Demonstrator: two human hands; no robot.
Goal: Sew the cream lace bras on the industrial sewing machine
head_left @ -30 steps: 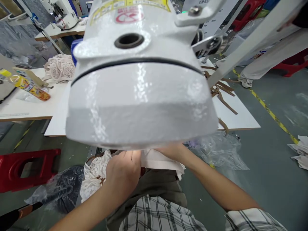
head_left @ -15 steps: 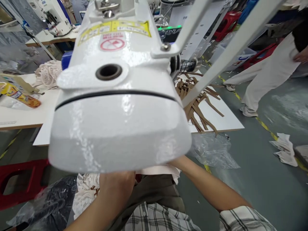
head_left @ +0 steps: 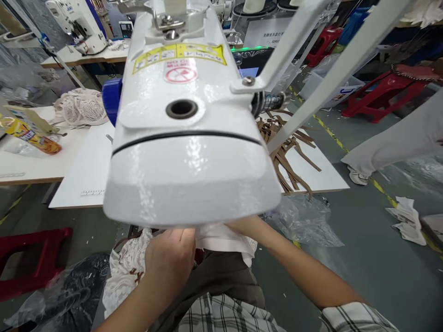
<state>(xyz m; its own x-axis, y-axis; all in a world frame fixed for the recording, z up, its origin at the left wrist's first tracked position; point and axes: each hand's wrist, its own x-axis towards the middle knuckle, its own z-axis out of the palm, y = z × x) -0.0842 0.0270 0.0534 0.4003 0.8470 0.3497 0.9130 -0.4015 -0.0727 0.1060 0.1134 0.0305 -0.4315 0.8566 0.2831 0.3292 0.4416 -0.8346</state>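
A white sewing machine (head_left: 194, 180) fills the middle of the head view and hides the sewing area below its head. My left hand (head_left: 171, 258) is curled under the machine's front edge, at the left end of a pale pink-white piece of fabric (head_left: 224, 242); its fingertips are hidden. On the fabric's right side lies my right hand (head_left: 244, 225), with its fingers out of sight behind the machine head. The fabric hangs over my lap between both hands. Beside my left hand bunches white lace fabric (head_left: 126, 272) with small brown ties.
Brown strips (head_left: 289, 159) are piled on the white table (head_left: 332, 177) at right. A yellow snack packet (head_left: 32, 136) and beige netted fabric (head_left: 79, 107) lie at left. Red stools (head_left: 31, 258) stand on the floor. A person's leg (head_left: 398, 133) shows at right.
The view has shifted, so the machine head appears higher and further right, and more of my left hand and the fabric shows. The person at right has moved towards the frame's edge.
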